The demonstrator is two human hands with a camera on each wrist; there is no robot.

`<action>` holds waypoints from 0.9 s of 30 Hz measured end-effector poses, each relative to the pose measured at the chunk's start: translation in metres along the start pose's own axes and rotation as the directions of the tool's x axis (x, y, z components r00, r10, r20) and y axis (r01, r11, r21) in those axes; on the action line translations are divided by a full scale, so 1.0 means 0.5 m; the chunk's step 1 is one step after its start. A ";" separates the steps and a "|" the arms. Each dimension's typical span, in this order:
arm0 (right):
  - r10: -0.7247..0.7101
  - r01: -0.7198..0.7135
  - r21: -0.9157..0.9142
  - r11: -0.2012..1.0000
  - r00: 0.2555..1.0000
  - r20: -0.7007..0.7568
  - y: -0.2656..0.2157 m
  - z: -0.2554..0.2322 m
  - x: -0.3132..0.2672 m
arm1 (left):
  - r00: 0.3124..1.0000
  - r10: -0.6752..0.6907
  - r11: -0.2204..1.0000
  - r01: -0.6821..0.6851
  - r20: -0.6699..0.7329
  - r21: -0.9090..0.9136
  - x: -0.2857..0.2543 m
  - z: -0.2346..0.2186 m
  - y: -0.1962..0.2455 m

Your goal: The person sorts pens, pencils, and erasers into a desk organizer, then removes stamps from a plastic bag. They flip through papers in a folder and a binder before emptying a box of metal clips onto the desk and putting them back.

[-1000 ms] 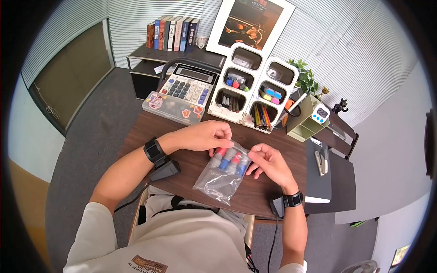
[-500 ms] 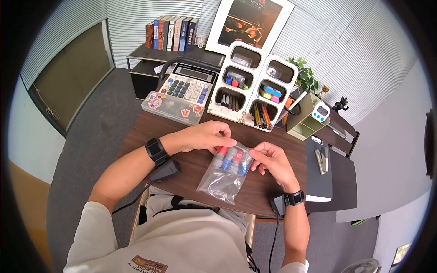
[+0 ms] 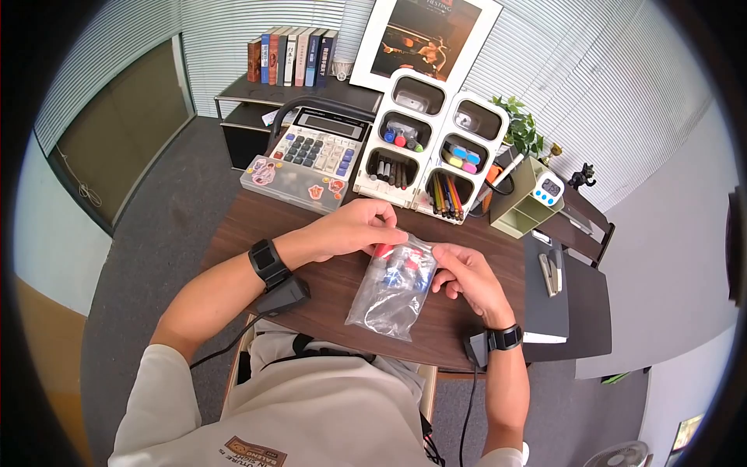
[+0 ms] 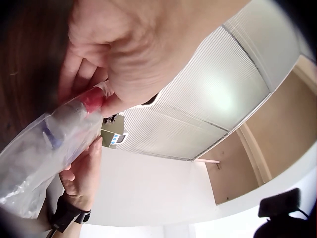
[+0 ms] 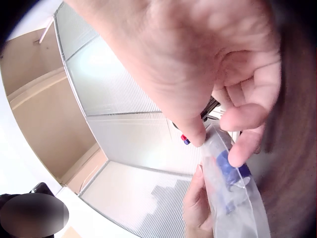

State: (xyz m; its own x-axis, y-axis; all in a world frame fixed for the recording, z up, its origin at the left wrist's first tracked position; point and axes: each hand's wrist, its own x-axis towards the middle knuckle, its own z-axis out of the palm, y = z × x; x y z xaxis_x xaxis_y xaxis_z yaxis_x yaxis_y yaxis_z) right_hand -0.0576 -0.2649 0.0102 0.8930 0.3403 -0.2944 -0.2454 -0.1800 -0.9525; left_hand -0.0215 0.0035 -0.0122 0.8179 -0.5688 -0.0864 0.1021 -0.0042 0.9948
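A clear plastic bag [image 3: 387, 305] hangs between both hands over the dark wooden desk. Inside it, several stubby grey pieces with red ends [image 3: 384, 251] and blue ends [image 3: 422, 282] lie near its top; their exact kind is blurred by the film. The left hand [image 3: 359, 228] pinches the bag's upper left corner between thumb and fingers. At the upper right corner, the right hand [image 3: 469, 279] pinches the edge. In the left wrist view, the left thumb lies right beside a red piece [image 4: 92, 99]. A blue piece [image 5: 233, 167] shows through the film near the right fingertips.
Behind the bag stands a white organizer [image 3: 401, 194] with markers and pencils in its compartments. To its left are a large calculator [image 3: 315, 148] and a stickered translucent case [image 3: 292, 184]. A green holder with a timer [image 3: 549, 189] and a stapler [image 3: 551, 274] are at the right.
Both hands have shifted slightly right with the bag, whose lower end has swung up and to the right. Each hand keeps its hold on a top corner.
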 end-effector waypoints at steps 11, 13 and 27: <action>-0.069 0.069 -0.010 0.998 0.996 -0.058 0.017 -0.005 0.012 | 1.000 0.011 0.999 -0.012 -0.022 -0.048 -0.003 0.003 0.007; -0.069 0.070 0.018 0.997 0.995 -0.068 0.019 -0.012 0.013 | 1.000 0.014 0.999 -0.015 -0.020 -0.046 -0.004 0.003 0.008; -0.252 0.249 -0.102 0.963 0.968 -0.015 0.008 0.001 0.000 | 0.999 0.028 0.999 -0.029 -0.023 -0.038 0.000 0.001 0.003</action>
State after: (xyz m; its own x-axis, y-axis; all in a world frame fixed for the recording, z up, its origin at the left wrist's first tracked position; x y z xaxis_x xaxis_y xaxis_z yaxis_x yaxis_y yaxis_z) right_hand -0.0586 -0.2652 0.0062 0.9315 0.3611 -0.0441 0.0243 -0.1828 -0.9829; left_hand -0.0216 0.0031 -0.0106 0.8332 -0.5498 -0.0592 0.0995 0.0437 0.9941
